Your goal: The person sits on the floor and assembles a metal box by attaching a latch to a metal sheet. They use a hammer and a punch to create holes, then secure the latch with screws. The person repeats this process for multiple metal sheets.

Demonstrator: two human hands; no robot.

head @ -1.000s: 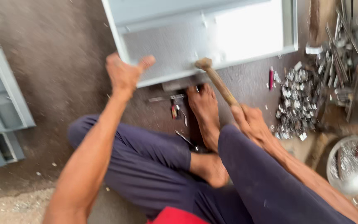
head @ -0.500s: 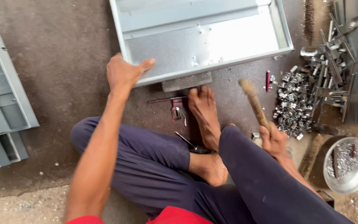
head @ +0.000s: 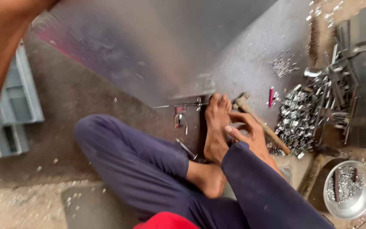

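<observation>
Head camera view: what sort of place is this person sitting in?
Probably a small metalworking workshop, with the work done on the floor. A large metal sheet is blurred above the legs, the right hand holds a wooden-handled hammer, and a heap of small shiny metal parts lies beside a metal bowl.

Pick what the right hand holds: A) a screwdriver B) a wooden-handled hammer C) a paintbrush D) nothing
B: the right hand is wrapped around the wooden handle of a hammer, whose metal head lies beside the bare foot near the edge of the sheet-metal panel.
</observation>
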